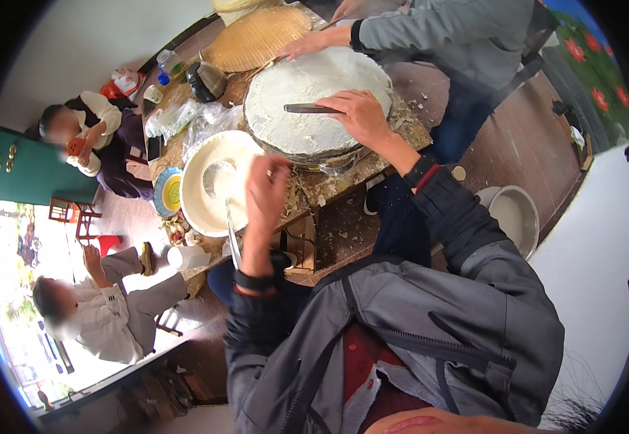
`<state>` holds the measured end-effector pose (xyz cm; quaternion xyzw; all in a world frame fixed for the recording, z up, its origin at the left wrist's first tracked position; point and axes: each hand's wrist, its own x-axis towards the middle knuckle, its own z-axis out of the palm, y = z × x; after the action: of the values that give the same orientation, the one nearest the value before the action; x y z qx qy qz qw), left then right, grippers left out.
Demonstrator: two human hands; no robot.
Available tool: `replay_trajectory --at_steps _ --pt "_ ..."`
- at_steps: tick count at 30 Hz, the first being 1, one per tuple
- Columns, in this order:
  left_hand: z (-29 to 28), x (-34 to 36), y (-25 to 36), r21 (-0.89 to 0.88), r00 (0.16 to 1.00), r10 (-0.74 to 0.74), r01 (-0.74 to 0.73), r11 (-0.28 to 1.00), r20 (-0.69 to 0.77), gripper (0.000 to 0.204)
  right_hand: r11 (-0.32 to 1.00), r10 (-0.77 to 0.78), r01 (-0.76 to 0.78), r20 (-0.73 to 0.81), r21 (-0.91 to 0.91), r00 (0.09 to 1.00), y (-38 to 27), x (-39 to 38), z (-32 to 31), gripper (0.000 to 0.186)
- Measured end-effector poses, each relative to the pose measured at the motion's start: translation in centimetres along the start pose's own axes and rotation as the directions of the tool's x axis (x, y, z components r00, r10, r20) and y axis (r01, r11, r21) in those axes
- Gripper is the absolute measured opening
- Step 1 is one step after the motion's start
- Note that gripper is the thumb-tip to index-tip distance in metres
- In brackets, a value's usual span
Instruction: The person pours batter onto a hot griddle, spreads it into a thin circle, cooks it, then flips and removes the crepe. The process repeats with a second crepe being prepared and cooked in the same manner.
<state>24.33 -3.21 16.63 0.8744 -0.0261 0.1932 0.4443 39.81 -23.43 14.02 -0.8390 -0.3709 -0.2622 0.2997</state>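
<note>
A large round griddle (318, 134) stands on the table, its top covered by a thin pale layer of batter. Over that layer my right hand (364, 119) is closed on a dark, flat-bladed scraper (310, 108), its blade pointing left. My left hand (265, 189) is beside the right rim of a cream-coloured bowl (197, 158), smeared by motion, so its fingers cannot be read. In the bowl, pale batter surrounds a round ladle (220, 179). A metal handle (233, 239) leans over the bowl's near rim, close to my left wrist.
Across the griddle, a co-worker's hand (314, 45) reaches beside a round tan pancake (258, 37). A kettle (206, 79), plastic bags (213, 123) and a blue-yellow plate (168, 191) share the crumb-strewn table. A metal pot (513, 220) stands at right. Two people sit at left.
</note>
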Motion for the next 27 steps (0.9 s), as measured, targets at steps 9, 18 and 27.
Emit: replay_trajectory --at_steps 9,18,27 --pt "0.8 5.2 -5.2 0.386 0.968 0.119 -0.198 0.901 0.221 0.034 0.989 -0.15 0.145 0.143 0.04 0.978 -1.4 -4.3 3.6 0.029" --pt "-0.8 3.5 -3.8 0.448 0.92 0.28 -0.379 0.81 0.274 0.024 0.957 -0.145 0.091 0.181 0.277 0.973 -4.7 -1.9 1.3 0.026" --pt "-4.6 7.5 -4.1 0.477 0.916 0.28 -0.39 0.788 0.286 0.012 0.974 -0.039 -0.051 0.384 0.222 0.923 -5.5 2.7 3.1 0.03"
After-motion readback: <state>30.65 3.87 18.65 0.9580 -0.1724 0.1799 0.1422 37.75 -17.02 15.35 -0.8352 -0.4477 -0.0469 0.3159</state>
